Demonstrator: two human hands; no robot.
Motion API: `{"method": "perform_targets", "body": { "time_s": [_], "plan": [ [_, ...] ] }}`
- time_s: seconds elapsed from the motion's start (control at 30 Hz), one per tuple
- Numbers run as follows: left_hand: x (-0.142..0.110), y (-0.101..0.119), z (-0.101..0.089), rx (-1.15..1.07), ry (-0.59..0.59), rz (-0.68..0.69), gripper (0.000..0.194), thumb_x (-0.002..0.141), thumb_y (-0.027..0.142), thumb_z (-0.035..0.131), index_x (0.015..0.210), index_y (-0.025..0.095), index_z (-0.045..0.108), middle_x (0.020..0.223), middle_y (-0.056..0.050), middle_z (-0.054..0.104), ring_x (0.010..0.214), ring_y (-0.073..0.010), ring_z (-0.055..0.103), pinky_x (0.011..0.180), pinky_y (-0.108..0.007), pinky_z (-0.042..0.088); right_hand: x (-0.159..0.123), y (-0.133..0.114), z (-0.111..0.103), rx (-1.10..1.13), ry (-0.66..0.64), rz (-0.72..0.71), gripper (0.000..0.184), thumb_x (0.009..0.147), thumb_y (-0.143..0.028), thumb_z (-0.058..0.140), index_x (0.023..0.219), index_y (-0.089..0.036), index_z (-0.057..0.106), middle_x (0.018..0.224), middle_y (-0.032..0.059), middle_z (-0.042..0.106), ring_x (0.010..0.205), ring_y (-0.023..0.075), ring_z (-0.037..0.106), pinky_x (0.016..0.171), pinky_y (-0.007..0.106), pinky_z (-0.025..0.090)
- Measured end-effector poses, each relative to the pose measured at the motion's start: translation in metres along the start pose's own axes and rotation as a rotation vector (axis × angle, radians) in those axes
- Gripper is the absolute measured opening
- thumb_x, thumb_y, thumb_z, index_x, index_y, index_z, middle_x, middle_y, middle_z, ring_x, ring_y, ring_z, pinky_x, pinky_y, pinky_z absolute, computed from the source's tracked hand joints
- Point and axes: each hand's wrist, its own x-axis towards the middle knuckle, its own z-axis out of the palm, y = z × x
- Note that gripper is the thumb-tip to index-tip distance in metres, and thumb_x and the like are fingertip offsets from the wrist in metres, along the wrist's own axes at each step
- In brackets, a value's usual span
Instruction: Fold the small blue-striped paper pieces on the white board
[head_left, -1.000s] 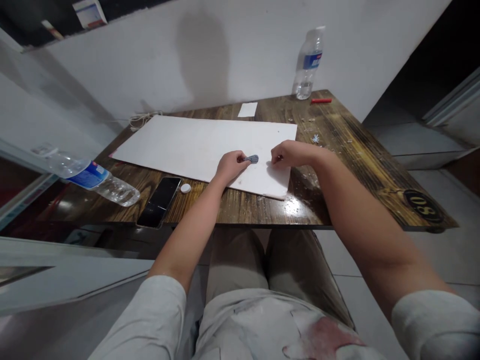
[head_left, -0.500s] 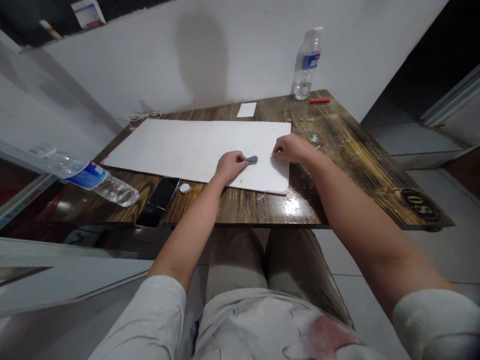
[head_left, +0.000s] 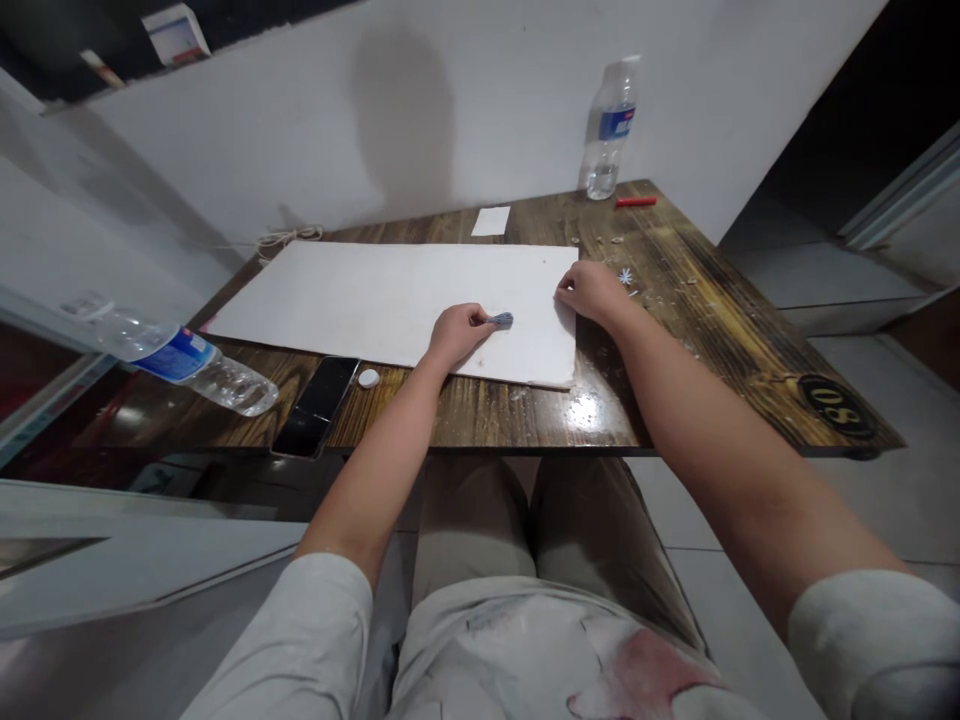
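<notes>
My left hand rests low over the white board, thumb and fingers pinched together. Between their tips is a small grey-blue looped bundle, like narrow strips folded over; its near end is hidden by the fingers. Over the board's right edge is my right hand, also closed in a pinch. Whatever its fingertips hold, if anything, is too small to make out. Just right of that hand, a small pale blue star-shaped piece lies on the wooden table.
A clear bottle stands at the back, beside a red stick-like object. Another bottle is at the left, near a black phone and a white cap. A white paper and a coiled cord lie behind the board.
My right hand has moved slightly to the right, away from the bundle and toward the board's right edge. My left hand keeps its pinch in the same place.
</notes>
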Motion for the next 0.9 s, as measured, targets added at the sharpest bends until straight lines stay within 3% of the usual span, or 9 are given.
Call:
{"method": "perform_targets", "body": {
  "time_s": [0.1, 0.2, 0.37, 0.5, 0.57, 0.9],
  "plan": [
    [0.000, 0.000, 0.000, -0.005, -0.002, -0.013, 0.019, 0.074, 0.038, 0.070, 0.073, 0.020, 0.065, 0.073, -0.003, 0.065, 0.067, -0.0148, 0.053, 0.062, -0.030, 0.036, 0.001, 0.003, -0.003, 0.125, 0.009, 0.004, 0.015, 0.079, -0.030, 0.062, 0.083, -0.017, 0.069, 0.089, 0.0136, 0.066, 0.093, 0.0281, 0.059, 0.085, 0.042, 0.045],
    [0.001, 0.000, 0.000, -0.002, -0.004, -0.017, 0.019, 0.074, 0.038, 0.071, 0.073, 0.020, 0.065, 0.073, -0.003, 0.065, 0.067, -0.0148, 0.053, 0.063, -0.029, 0.036, -0.002, -0.005, -0.006, 0.445, -0.061, -0.015, 0.020, 0.083, -0.037, 0.058, 0.087, -0.019, 0.065, 0.085, 0.0098, 0.064, 0.081, 0.0226, 0.057, 0.078, 0.038, 0.046],
    [0.000, 0.001, 0.000, 0.015, 0.003, 0.007, 0.022, 0.074, 0.042, 0.071, 0.073, 0.020, 0.065, 0.072, -0.002, 0.065, 0.066, -0.0148, 0.053, 0.060, -0.029, 0.035, -0.017, -0.032, -0.014, 1.026, -0.463, -0.185, 0.022, 0.081, -0.041, 0.055, 0.075, -0.020, 0.053, 0.068, 0.0023, 0.052, 0.065, 0.0151, 0.047, 0.067, 0.033, 0.043],
    [0.000, 0.002, 0.000, 0.020, 0.006, -0.008, 0.028, 0.073, 0.048, 0.071, 0.073, 0.020, 0.066, 0.071, -0.002, 0.065, 0.067, -0.0153, 0.053, 0.060, -0.029, 0.035, -0.027, -0.047, -0.018, 1.097, -0.810, -0.238, 0.028, 0.077, -0.043, 0.060, 0.066, -0.020, 0.046, 0.060, -0.0019, 0.041, 0.059, 0.0132, 0.042, 0.063, 0.032, 0.040],
    [0.000, 0.002, 0.000, 0.007, 0.003, -0.010, 0.029, 0.073, 0.048, 0.071, 0.074, 0.020, 0.066, 0.072, -0.003, 0.065, 0.067, -0.0154, 0.053, 0.061, -0.029, 0.036, -0.029, -0.050, -0.017, 1.109, -0.906, -0.270, 0.031, 0.076, -0.044, 0.061, 0.065, -0.020, 0.044, 0.060, -0.0022, 0.039, 0.058, 0.0128, 0.041, 0.061, 0.031, 0.039],
    [0.001, 0.001, 0.000, 0.024, 0.004, -0.003, 0.021, 0.074, 0.041, 0.070, 0.075, 0.020, 0.067, 0.073, -0.003, 0.065, 0.067, -0.0151, 0.053, 0.061, -0.029, 0.036, -0.032, -0.052, -0.018, 1.203, -0.960, -0.287, 0.033, 0.077, -0.043, 0.061, 0.064, -0.021, 0.041, 0.061, -0.0024, 0.035, 0.057, 0.0125, 0.036, 0.060, 0.031, 0.035]
  ]
}}
